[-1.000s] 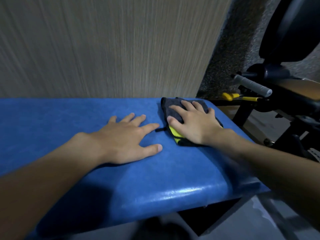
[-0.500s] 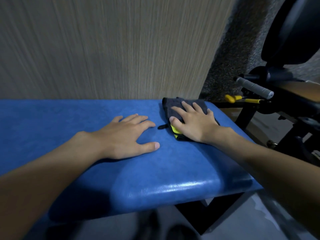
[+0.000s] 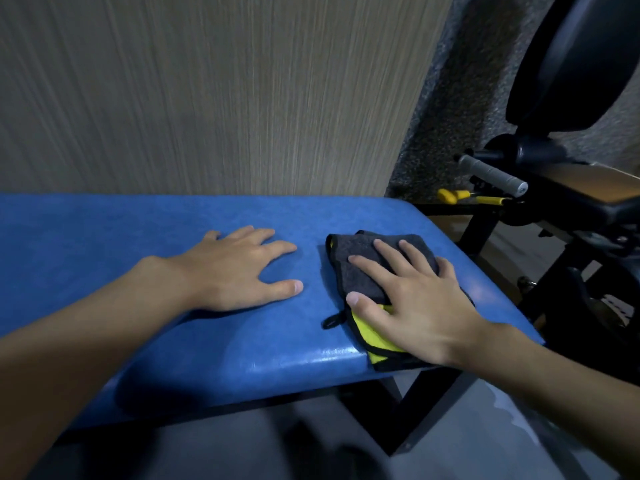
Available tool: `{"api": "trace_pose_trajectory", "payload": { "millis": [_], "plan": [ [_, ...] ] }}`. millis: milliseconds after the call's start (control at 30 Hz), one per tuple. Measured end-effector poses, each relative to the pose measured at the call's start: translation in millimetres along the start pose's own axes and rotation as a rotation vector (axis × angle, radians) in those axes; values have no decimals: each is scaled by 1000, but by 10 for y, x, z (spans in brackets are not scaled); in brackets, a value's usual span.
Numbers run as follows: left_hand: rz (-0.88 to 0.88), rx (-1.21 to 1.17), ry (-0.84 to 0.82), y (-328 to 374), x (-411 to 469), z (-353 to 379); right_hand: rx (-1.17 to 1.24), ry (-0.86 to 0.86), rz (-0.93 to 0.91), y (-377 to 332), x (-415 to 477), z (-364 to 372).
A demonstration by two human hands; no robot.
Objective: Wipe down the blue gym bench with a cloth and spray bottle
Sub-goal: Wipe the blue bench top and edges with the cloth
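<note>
The blue gym bench (image 3: 104, 244) runs across the view in front of a wood-grain wall. A folded grey cloth with a yellow underside and black hem (image 3: 353, 265) lies near the bench's right end, its lower corner hanging over the front edge. My right hand (image 3: 408, 299) presses flat on the cloth with fingers spread. My left hand (image 3: 242, 271) rests flat on the bare blue pad, just left of the cloth and apart from it. No spray bottle is in view.
A black exercise machine (image 3: 571, 64) with a grey-gripped handle (image 3: 491, 173) and a yellow knob (image 3: 450, 195) stands close to the bench's right end. The wall (image 3: 207, 91) sits right behind the bench. Grey floor (image 3: 467, 445) lies below the front edge.
My right hand has dragged the cloth from the far edge toward the front edge of the bench. My left hand has stayed flat on the pad.
</note>
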State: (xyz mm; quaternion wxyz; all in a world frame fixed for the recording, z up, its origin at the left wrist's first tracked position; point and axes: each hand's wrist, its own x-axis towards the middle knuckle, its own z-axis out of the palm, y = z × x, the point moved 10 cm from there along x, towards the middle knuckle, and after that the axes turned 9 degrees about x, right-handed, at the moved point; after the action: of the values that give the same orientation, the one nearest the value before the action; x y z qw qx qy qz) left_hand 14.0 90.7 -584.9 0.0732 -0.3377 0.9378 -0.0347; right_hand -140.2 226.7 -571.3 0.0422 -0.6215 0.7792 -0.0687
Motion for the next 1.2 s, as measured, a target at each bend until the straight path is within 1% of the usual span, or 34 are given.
{"api": "trace_pose_trajectory", "payload": {
  "millis": [133, 333, 467, 600, 700, 1033, 1100, 1200],
  "plan": [
    [4, 24, -29, 13, 14, 38, 19, 24, 1, 23, 550, 4],
    [23, 48, 4, 14, 34, 27, 13, 44, 47, 102, 1655, 20],
    [33, 32, -2, -5, 22, 30, 27, 63, 92, 105, 1962, 2],
    [32, 10, -7, -49, -27, 17, 47, 44, 102, 111, 1803, 33],
    [38, 5, 9, -78, -79, -1, 51, 5, 94, 67, 1521, 62],
    [9, -40, 8, -91, -176, -47, -16, -8, -25, -214, -90, 81],
    [0, -24, 9, -88, -180, -35, -21, -27, -40, -212, -234, 74],
    [-26, -21, -18, -112, -153, -4, -23, -4, -56, -243, -233, 36]
  ]
}}
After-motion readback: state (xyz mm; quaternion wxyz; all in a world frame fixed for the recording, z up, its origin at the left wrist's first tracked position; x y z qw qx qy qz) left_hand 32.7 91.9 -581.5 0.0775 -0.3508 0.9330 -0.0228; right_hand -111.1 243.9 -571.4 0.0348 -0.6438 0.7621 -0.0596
